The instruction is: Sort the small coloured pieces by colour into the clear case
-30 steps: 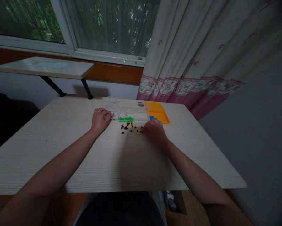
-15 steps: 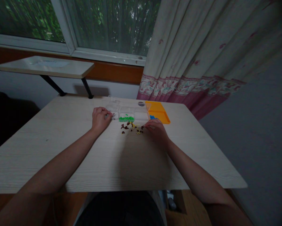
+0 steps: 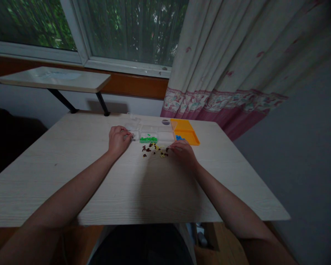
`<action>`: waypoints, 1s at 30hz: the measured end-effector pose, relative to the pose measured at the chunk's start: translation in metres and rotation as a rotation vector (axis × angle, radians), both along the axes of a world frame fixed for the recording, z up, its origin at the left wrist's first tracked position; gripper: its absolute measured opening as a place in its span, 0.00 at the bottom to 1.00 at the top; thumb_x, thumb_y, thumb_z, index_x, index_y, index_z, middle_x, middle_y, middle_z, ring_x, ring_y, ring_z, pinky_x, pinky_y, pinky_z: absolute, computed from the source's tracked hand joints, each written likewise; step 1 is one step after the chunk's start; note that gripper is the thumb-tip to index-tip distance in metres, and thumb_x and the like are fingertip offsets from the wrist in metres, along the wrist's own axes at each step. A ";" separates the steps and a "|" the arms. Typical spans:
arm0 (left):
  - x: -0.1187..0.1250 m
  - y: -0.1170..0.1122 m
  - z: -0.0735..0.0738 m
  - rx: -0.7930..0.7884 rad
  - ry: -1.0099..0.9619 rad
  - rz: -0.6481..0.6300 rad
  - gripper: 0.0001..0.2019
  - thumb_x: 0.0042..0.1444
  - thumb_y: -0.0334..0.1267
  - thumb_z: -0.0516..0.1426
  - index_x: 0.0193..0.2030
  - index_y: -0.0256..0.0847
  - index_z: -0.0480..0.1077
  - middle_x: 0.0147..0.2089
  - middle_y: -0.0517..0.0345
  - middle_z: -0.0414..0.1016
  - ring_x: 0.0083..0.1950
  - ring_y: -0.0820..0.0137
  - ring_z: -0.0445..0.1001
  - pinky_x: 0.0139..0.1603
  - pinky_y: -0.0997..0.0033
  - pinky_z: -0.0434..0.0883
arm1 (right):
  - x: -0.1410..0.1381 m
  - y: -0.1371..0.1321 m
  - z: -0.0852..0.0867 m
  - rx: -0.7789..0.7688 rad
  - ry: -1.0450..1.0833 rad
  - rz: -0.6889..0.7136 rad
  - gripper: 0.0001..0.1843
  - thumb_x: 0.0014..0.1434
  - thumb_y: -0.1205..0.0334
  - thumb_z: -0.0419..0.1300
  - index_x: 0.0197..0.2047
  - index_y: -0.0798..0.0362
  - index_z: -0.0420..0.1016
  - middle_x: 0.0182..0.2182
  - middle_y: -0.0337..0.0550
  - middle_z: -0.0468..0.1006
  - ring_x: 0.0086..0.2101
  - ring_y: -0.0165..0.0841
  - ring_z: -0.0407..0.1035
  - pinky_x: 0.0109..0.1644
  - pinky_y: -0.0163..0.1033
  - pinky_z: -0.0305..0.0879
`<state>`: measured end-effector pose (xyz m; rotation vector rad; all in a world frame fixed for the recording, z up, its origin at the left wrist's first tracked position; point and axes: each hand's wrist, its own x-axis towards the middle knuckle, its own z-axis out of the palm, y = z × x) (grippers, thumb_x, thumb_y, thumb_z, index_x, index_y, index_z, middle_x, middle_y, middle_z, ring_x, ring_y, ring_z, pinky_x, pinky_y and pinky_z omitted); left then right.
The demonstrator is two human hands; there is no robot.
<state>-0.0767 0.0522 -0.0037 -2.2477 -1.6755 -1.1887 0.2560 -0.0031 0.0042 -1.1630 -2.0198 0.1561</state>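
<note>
My left hand (image 3: 119,139) is closed in a pinch at the left clear plastic box (image 3: 136,134); a tiny dark spot shows by its fingertips, too small to name. Beside it, a clear box of green pieces (image 3: 148,139) stands open, then another clear box (image 3: 166,136). Small dark brown pieces (image 3: 146,149) and yellow pieces (image 3: 162,155) lie scattered on the table in front of the boxes. At the right edge of this scatter, my right hand (image 3: 183,151) has its fingers pinched together beside a brown piece; whatever is between them is hidden.
An orange box (image 3: 191,137) with its lid open holds blue pieces (image 3: 179,137), partly behind my right hand. The pale wooden table (image 3: 99,195) carries a raised shelf (image 3: 71,80) at its back left. A curtain (image 3: 209,73) hangs behind the right side.
My left hand has shifted very slightly right at the left clear box, and the dark spot by its fingertips sits a little lower. My right hand looks almost unmoved.
</note>
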 end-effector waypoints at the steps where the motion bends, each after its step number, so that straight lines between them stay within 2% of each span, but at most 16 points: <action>1: 0.001 -0.001 0.001 0.008 0.002 -0.010 0.10 0.59 0.43 0.58 0.36 0.42 0.79 0.43 0.50 0.73 0.51 0.56 0.64 0.55 0.53 0.63 | -0.001 0.000 0.000 -0.002 0.013 0.001 0.15 0.63 0.51 0.59 0.31 0.49 0.81 0.31 0.45 0.81 0.36 0.37 0.73 0.45 0.45 0.66; 7: 0.017 -0.022 0.012 0.046 0.009 -0.134 0.09 0.60 0.42 0.58 0.37 0.43 0.78 0.45 0.51 0.73 0.52 0.59 0.65 0.56 0.53 0.62 | -0.007 -0.003 0.003 -0.030 0.129 -0.004 0.17 0.62 0.47 0.60 0.30 0.48 0.80 0.30 0.44 0.81 0.35 0.37 0.74 0.44 0.44 0.68; 13: 0.043 -0.046 0.019 0.083 0.047 -0.334 0.08 0.61 0.42 0.58 0.39 0.46 0.78 0.46 0.52 0.74 0.52 0.60 0.65 0.55 0.54 0.63 | -0.017 -0.009 0.008 -0.059 0.198 0.005 0.16 0.61 0.46 0.60 0.31 0.47 0.81 0.31 0.43 0.81 0.36 0.37 0.74 0.46 0.46 0.68; 18: 0.057 -0.057 0.023 0.112 0.103 -0.477 0.08 0.62 0.43 0.58 0.40 0.46 0.77 0.46 0.53 0.75 0.52 0.61 0.66 0.54 0.56 0.62 | -0.027 -0.016 0.011 -0.105 0.213 0.011 0.17 0.61 0.46 0.60 0.32 0.47 0.82 0.33 0.44 0.80 0.38 0.37 0.73 0.47 0.46 0.67; 23: 0.064 -0.062 0.022 0.106 0.145 -0.539 0.09 0.62 0.45 0.58 0.39 0.44 0.76 0.46 0.54 0.76 0.51 0.62 0.68 0.53 0.58 0.63 | -0.036 -0.019 0.011 -0.168 0.220 0.032 0.16 0.60 0.46 0.61 0.32 0.48 0.81 0.32 0.44 0.80 0.37 0.37 0.73 0.47 0.44 0.67; 30: 0.065 -0.058 0.016 0.067 0.150 -0.541 0.11 0.59 0.47 0.61 0.43 0.45 0.74 0.46 0.53 0.76 0.52 0.60 0.69 0.55 0.56 0.63 | -0.046 -0.023 0.009 -0.204 0.230 0.034 0.13 0.60 0.50 0.62 0.32 0.48 0.81 0.33 0.43 0.80 0.39 0.37 0.72 0.47 0.44 0.67</action>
